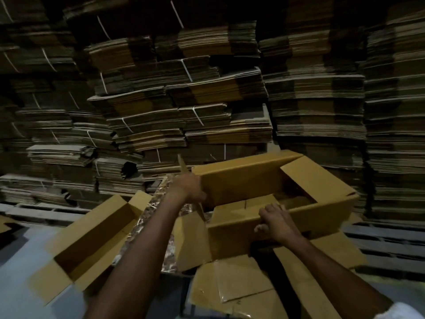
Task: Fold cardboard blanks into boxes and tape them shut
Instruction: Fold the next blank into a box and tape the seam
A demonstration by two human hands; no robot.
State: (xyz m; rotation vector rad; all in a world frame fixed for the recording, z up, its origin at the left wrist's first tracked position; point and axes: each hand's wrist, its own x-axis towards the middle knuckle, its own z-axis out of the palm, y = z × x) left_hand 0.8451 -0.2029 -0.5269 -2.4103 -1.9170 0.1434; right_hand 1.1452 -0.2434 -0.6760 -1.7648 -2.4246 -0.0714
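1. Both hands are on the same open-topped box (241, 183), which sits tilted in front of me with its mouth facing up toward me.
2. My right hand (277, 223) grips the near long wall of the box: its fingers are curled over the top edge and its thumb is on the outside.
3. My left hand (189, 187) is reached out to the box's far left corner, where a narrow end flap (182, 165) stands up edge-on just above my knuckles. The hand is blurred, so I cannot tell whether its fingers wrap the cardboard or only push on it.
4. A right-end flap of the box stands open beyond my right hand, and a folded flap lies inside.
5. Left of my left forearm lies a second box (92, 236), open, with its flaps spread.
6. Between the two boxes, under my left forearm, a shiny crinkled sheet (142, 224) shows.
7. Beneath my right forearm is a flattened cardboard sheet (241, 284) with clear tape across it.
8. Beyond both hands, bundled flat blanks (184, 100) are piled high, some tied with white strapping.
9. Pallets (391, 240) lie to the right of my right hand.
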